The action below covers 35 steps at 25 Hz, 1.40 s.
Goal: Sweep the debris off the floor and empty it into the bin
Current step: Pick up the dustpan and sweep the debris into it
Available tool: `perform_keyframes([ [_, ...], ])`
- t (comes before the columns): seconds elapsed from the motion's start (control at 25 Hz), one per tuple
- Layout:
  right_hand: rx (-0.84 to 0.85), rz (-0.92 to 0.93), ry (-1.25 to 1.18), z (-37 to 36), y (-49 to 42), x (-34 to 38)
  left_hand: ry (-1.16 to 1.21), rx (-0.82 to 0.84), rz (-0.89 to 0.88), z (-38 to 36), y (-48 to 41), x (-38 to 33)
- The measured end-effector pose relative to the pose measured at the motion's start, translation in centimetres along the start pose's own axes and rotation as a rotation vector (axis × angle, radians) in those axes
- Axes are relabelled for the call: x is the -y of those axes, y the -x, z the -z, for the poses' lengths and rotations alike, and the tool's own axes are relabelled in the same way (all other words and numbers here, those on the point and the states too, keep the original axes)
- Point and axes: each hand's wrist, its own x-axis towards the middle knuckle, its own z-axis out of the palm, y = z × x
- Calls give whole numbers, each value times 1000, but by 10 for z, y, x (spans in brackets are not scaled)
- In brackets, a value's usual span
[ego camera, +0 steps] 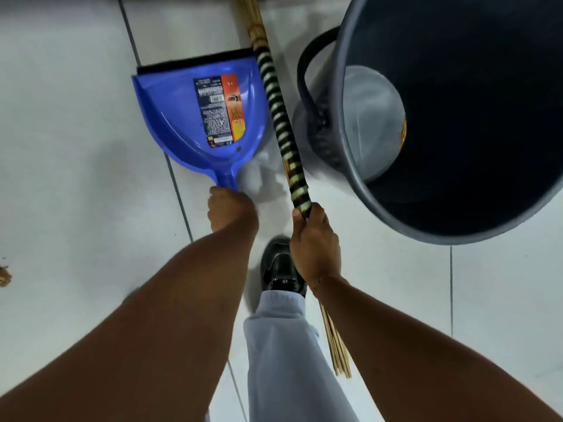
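A blue dustpan (182, 117) with a printed label and a black rubber lip lies flat on the white tiled floor, its pan empty. My left hand (228, 211) grips its handle. My right hand (313, 245) holds a stick broom (280, 123) by its black-and-green wrapped shaft, which runs up beside the dustpan's right edge; the bristle end leaves the frame at the top. A dark grey bin (359, 123) with a black handle stands at the right, open, with something small and yellow-brown inside against its wall. A bit of brown debris (4, 277) lies at the far left edge.
My black shoe (280, 266) and light trouser leg stand between my arms. The white tiled floor (67, 147) with dark grout lines stretches to the left. A dark edge runs along the top of the view.
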Motion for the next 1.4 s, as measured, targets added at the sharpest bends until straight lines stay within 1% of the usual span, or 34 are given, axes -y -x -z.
perform_keyframes([
  [0.12,33,16,9,-2,4,9,-30,-15,-28,17,-2,15],
  [0.2,73,-50,-13,8,18,21,-45,0,-14,47,11,30],
  [0.28,101,-117,0,24,38,40,-27,8,38,82,30,55],
  [0.36,110,-80,53,39,64,57,13,8,102,120,53,85],
  [0.44,135,-32,106,54,96,80,74,-26,168,162,72,120],
  [0.48,147,-40,119,59,112,93,103,-53,191,183,81,136],
  [0.6,147,-64,169,62,156,126,186,-105,164,234,96,170],
  [0.68,155,18,274,54,189,151,228,-111,107,270,100,196],
  [0.76,180,71,353,37,220,172,226,-98,75,300,99,227],
  [0.84,184,74,353,13,246,189,240,-81,65,324,94,262],
  [0.96,142,70,340,-22,271,204,273,-77,88,344,85,315],
  [1.04,123,108,367,-52,289,214,265,-72,90,356,73,356],
  [1.12,146,158,416,-90,310,222,224,-52,82,364,58,398],
  [1.16,149,162,408,-104,315,228,215,-48,82,362,51,409],
  [1.2,162,153,389,-145,316,232,214,-37,97,349,25,434],
  [1.24,156,151,370,-167,315,236,219,-22,86,343,13,444],
  [1.36,118,102,244,-194,306,237,276,14,142,317,2,461],
  [1.4,123,77,196,-193,308,233,251,17,150,316,6,470],
])
